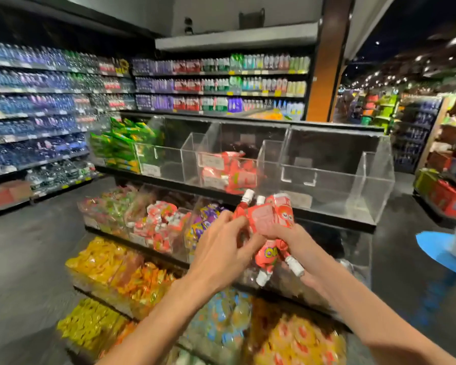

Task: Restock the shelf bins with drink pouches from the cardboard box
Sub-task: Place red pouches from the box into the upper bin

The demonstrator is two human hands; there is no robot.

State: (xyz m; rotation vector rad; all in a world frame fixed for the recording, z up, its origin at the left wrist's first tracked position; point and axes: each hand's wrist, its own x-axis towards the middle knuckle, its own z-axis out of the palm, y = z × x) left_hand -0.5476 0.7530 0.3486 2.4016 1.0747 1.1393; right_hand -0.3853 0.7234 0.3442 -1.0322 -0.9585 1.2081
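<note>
We are recording both hands raised in front of and below the red-stocked bin (229, 169), the clear acrylic bin on the top tier that we are taking as our reference.

The right hand (292, 241) is gripping a bundle of red drink pouches (267, 217), with its fingers curled tightly round the middle. Some white caps (248, 196) are pointing up towards the bin, and others are hanging below the fist. The left hand (221, 248) is working at the bundle's left edge, its fingers bent and pinching the corner of one pouch. We are not able to count the pouches in the bundle.

We are judging the pouches to be soft, liquid-filled and glossy. They are looking light singly, floppy in a bunch, and liable to slide past one another. The firmest holds are appearing to be the capped spout and the sealed top edge, while squeezing the belly is risking a slip.

The reference bin is showing only a partial fill of matching red pouches.
- **Right of it:** a second clear bin (340, 177) is standing.
- **Left of it:** past a further clear compartment, green packs (116, 148) are piling high.
- **Below it:** lower tiers are holding mixed coloured packs (158, 222).
- **Behind it:** bottle shelves (221, 85) are running across the aisle.

The cardboard box is not appearing in view.
</note>
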